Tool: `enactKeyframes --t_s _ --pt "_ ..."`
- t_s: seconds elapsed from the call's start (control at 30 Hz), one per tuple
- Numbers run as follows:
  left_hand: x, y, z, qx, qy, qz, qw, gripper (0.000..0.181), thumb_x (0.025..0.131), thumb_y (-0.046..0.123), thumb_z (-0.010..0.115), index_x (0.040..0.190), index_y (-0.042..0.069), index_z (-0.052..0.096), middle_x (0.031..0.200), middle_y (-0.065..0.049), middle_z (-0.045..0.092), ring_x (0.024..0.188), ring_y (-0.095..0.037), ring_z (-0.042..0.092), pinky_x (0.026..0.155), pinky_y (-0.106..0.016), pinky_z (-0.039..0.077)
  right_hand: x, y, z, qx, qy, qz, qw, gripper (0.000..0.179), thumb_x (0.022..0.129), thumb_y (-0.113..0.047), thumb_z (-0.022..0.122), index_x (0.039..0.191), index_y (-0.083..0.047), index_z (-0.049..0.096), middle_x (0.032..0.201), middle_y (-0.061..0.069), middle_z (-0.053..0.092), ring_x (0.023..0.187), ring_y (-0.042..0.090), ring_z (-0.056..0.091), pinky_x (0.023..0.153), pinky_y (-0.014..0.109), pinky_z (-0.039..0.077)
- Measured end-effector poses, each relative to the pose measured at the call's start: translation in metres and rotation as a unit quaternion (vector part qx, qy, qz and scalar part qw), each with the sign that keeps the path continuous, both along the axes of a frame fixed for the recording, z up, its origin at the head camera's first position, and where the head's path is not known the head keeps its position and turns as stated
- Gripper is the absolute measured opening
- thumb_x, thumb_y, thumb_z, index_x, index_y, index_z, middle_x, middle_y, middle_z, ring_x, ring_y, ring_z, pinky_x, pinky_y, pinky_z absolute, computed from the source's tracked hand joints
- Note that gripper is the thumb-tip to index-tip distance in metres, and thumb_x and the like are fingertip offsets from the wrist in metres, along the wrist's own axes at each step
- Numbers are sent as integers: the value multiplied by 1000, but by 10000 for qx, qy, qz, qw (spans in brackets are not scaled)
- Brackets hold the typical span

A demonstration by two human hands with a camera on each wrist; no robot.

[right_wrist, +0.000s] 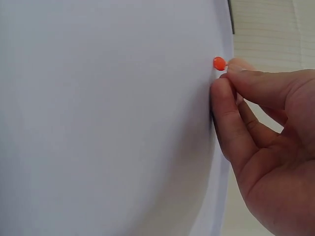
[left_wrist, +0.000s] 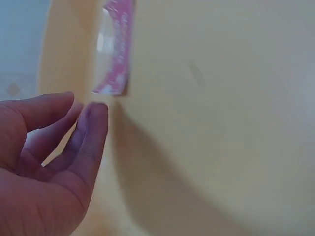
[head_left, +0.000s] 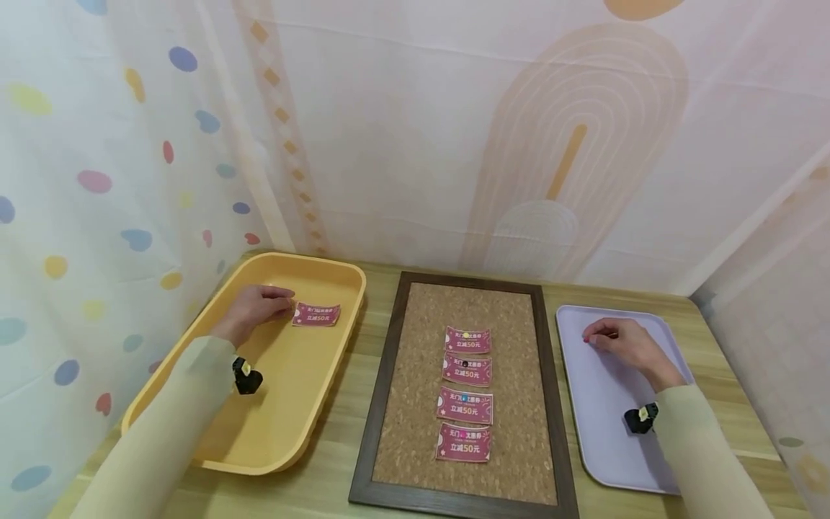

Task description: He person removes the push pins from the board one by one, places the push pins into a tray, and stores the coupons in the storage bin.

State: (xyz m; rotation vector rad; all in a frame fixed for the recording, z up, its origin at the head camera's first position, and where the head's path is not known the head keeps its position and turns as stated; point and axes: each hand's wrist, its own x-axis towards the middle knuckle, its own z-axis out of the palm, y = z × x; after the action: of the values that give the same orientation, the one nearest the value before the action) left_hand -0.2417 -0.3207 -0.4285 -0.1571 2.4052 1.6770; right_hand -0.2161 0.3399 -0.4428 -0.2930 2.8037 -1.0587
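My left hand [head_left: 257, 308] is over the far part of the yellow tray [head_left: 275, 461]. Just past its fingertips lies a pink paper coupon [head_left: 316, 314], slightly curled, and a gap shows between the thumb and fingers in the left wrist view. On the other side, my right hand [head_left: 625, 342] hovers at the far left of the lilac tray [head_left: 609, 425]. Its thumb and forefinger pinch a push pin [right_wrist: 219, 63] with a round orange-red head, which sticks out past the fingertips.
Between the trays lies a cork board [head_left: 408, 404] in a dark wooden frame [head_left: 382, 404]. Several pink coupons [head_left: 464, 406] hang in a column on it, with coloured pins at their tops. A patterned curtain [head_left: 402, 144] closes off the back of the wooden table [head_left: 337, 432].
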Motion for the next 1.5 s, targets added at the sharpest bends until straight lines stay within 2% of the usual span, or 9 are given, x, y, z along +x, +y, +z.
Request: enactKeyframes --t_s 0.23,0.4,0.53,0.67,0.83,0.87,1.03,1.2,1.5 --pt "7 21 27 -433 856 3 9954 49 106 15 58 145 -13 46 132 -23 54 95 1 59 86 -18 54 8 -2 8 -335 38 -140 9993 20 102 -6 62 114 8 69 97 14 73 82 14 56 68 26 47" --pt "16 46 48 -150 1175 298 9925 50 106 20 59 146 -8 48 141 -22 50 102 -4 58 90 -17 51 12 -14 16 -212 470 -195 9985 22 102 -14 66 114 4 70 94 13 73 89 17 60 72 25 46" --pt "29 69 61 105 1316 451 9902 50 106 21 59 147 -6 48 148 -20 48 109 -8 57 97 -22 49 16 -27 25 -223 824 -215 9961 23 102 -16 67 114 3 71 94 15 73 99 24 62 76 24 45" --pt "44 93 75 178 1458 485 9880 50 105 20 61 147 -5 48 148 -19 50 122 -17 57 104 -28 47 20 -40 35 -447 882 -217 9949 27 102 -20 68 117 3 71 103 15 73 94 22 62 74 24 47" --pt "63 126 93 261 1766 273 9836 49 103 13 64 145 -5 48 149 -18 50 139 -32 48 111 -37 44 24 -57 43 -609 956 -196 9934 27 102 -23 69 117 0 72 110 14 73 92 16 64 74 23 50" --pt "65 132 95 288 1767 206 9836 48 102 13 64 144 -4 48 149 -17 51 138 -32 49 104 -36 49 25 -60 44 -620 970 -186 9932 27 102 -23 68 117 -1 72 110 13 73 94 15 64 77 23 50" --pt "72 161 94 295 1874 -164 9817 44 101 11 64 141 -3 51 145 -17 53 136 -32 50 106 -42 48 28 -76 52 -661 1093 -140 9917 26 103 -24 68 117 -2 72 110 11 74 102 16 64 86 22 48" --pt "74 187 82 497 1959 -415 9785 40 100 6 65 137 -3 54 140 -19 56 136 -34 50 114 -50 40 30 -87 58 -871 984 -24 9913 30 104 -27 66 119 -2 71 109 13 73 95 16 65 81 24 50" --pt "78 230 62 826 1956 -583 9755 38 99 6 65 136 -2 57 138 -19 59 132 -34 54 112 -50 42 24 -113 47 -1188 820 378 9888 30 107 -25 60 120 0 69 109 22 69 92 30 61 76 29 51"
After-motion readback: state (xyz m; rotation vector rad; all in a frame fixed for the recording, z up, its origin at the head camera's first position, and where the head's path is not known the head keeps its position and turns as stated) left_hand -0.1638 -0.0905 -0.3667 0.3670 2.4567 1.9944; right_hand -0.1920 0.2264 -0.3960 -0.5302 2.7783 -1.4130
